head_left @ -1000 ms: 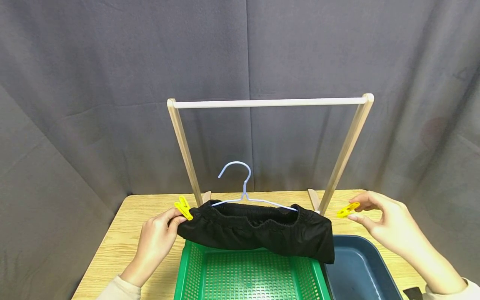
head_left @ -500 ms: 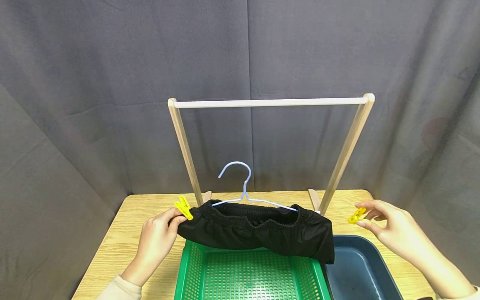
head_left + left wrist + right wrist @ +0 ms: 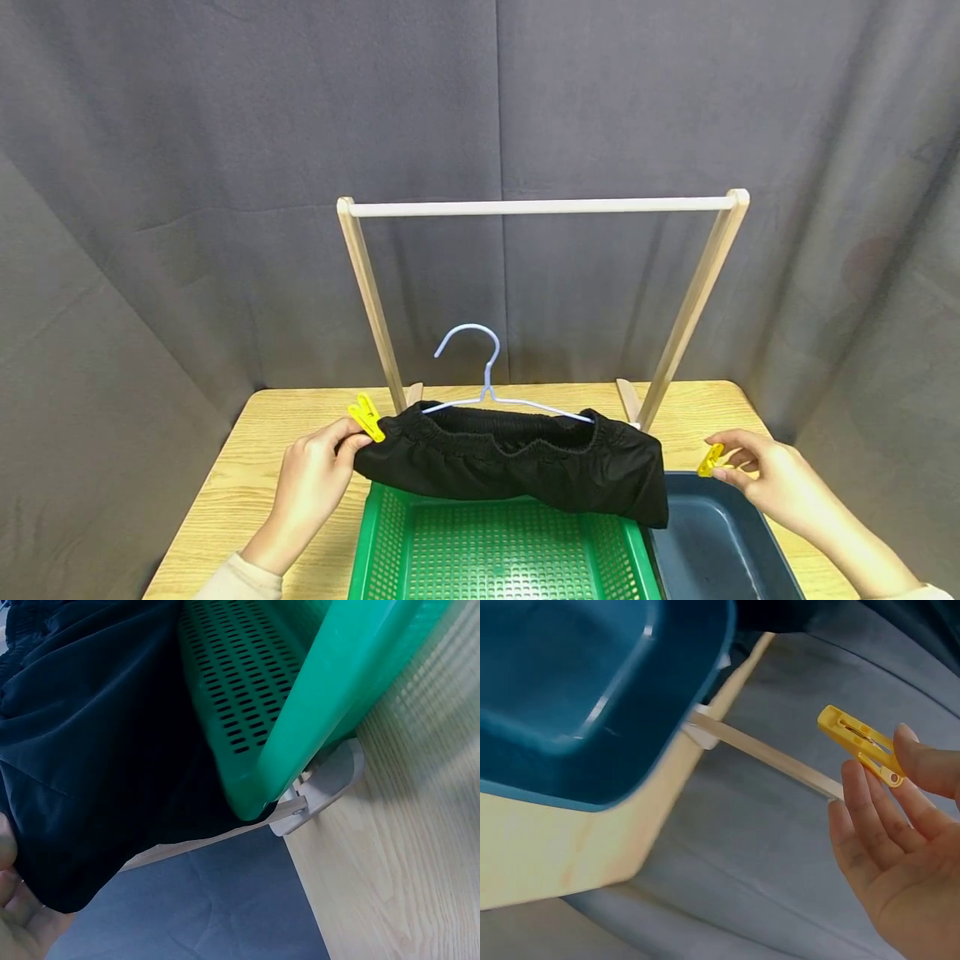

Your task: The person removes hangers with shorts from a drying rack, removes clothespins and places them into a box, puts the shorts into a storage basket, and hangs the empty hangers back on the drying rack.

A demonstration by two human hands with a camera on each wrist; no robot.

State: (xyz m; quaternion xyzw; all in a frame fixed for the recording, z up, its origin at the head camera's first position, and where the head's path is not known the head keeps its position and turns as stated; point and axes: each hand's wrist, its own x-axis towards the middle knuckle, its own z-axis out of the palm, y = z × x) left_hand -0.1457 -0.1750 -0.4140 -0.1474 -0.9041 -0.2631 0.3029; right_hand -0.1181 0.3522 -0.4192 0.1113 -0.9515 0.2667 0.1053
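Note:
A black garment [image 3: 517, 462] with a gathered elastic waistband spans the far part of the green basket [image 3: 364, 550]. A pale lavender hanger [image 3: 491, 375] sits inside the waistband, its hook standing up. My left hand [image 3: 311, 483] pinches the garment's left end between thumb and fingers; the left wrist view shows these fingers at the cloth's edge. Just above them, a yellow clothespin [image 3: 366, 417] is clipped at that end. Over the blue tray's far right corner, my right hand [image 3: 783, 479] pinches a second yellow clothespin [image 3: 862, 744] between thumb and fingers, away from the garment.
Behind the basket stands a rack with a white bar [image 3: 540, 206] and slanted wooden legs [image 3: 693, 308]. To the basket's right lies the dark blue tray [image 3: 776, 554]. Both containers rest on a wooden table [image 3: 225, 483]. Grey curtains [image 3: 225, 167] hang around it.
My right hand has moved right and then down toward the tray's corner, turning the clothespin more upright. My left hand, the garment and the hanger have stayed almost still.

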